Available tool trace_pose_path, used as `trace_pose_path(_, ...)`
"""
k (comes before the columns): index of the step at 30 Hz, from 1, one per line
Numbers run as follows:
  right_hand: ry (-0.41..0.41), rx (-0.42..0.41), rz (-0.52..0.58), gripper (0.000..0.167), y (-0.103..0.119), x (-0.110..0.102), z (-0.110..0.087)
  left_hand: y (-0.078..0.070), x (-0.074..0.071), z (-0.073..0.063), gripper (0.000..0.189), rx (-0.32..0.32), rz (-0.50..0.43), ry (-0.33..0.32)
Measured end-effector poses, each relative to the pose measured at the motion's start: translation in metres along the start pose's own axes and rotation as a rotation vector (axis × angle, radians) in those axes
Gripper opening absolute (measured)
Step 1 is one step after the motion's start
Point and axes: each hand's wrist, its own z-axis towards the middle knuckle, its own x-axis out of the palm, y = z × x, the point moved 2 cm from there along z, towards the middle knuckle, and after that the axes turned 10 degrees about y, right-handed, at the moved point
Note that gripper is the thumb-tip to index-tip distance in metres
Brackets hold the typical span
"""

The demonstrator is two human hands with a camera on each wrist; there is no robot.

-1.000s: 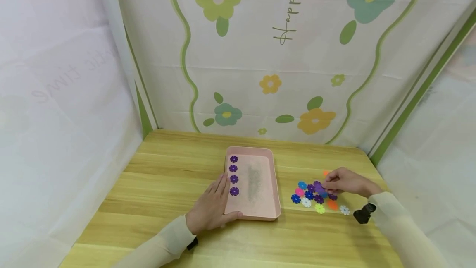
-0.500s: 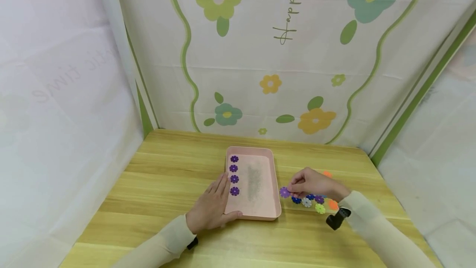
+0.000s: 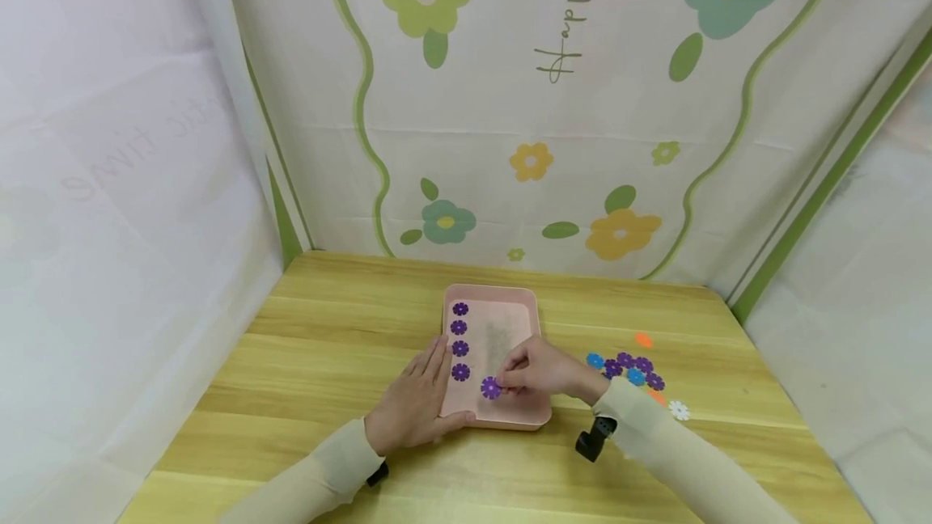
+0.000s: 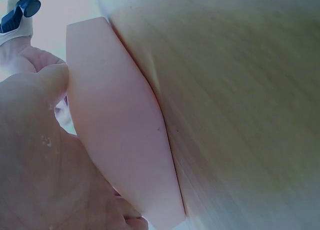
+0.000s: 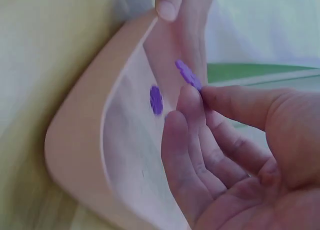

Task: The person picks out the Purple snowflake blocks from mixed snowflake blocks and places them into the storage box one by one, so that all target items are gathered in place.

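A pink tray [image 3: 502,292] lies on the table with several dark purple snowflake discs [image 3: 460,348] in a column along its left side. My left hand [image 3: 411,407] rests along the tray's left edge, fingers straight, thumb on the near rim. Over the near part of the tray, my right hand [image 3: 542,366] pinches a lighter purple snowflake disc [image 3: 491,387] between thumb and fingertip. In the right wrist view this pinched disc [image 5: 187,75] is tilted above the tray floor, where another purple disc [image 5: 156,100] lies. The left wrist view shows the tray's outer wall [image 4: 120,115] beside the thumb.
Right of the tray lie loose snowflake discs in purple, blue [image 3: 636,377], orange [image 3: 644,340] and white [image 3: 679,410]; the right forearm hides part of this pile. A flower-print cloth [image 3: 466,103] hangs behind the wooden table [image 3: 349,322], with white cloth at both sides.
My right hand has picked up the lighter purple disc from the pile and carried it left, over the tray. The left hand has stayed at the tray's edge.
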Motion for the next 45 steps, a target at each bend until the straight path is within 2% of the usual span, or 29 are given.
trace_pose_path(6, -0.02, -0.022, 0.02, 0.014, 0.001, 0.018, 0.019, -0.001, -0.001, -0.001, 0.107, -0.008, 0.019, 0.005)
trace_pose_path(13, -0.052, -0.031, 0.052, 0.012, -0.008, 0.034, 0.032, -0.001, -0.001, 0.0, 0.106, -0.014, 0.024, 0.017)
trace_pose_path(23, -0.065, -0.02, 0.065, 0.013, -0.012, 0.043, 0.038, -0.001, 0.0, 0.001, 0.106, -0.012, 0.026, 0.008)
trace_pose_path(33, -0.074, -0.004, 0.014, 0.013, -0.011, 0.044, 0.039, -0.001, 0.001, 0.001, 0.107, -0.008, 0.035, -0.001)
trace_pose_path(38, -0.141, -0.031, -0.114, 0.01, -0.008, 0.031, 0.029, -0.001, 0.0, 0.002, 0.105, -0.012, 0.007, 0.004)
trace_pose_path(45, -0.276, -0.129, -0.34, 0.014, -0.006, 0.006, 0.005, -0.001, 0.002, 0.003, 0.106, -0.017, 0.001, 0.009)
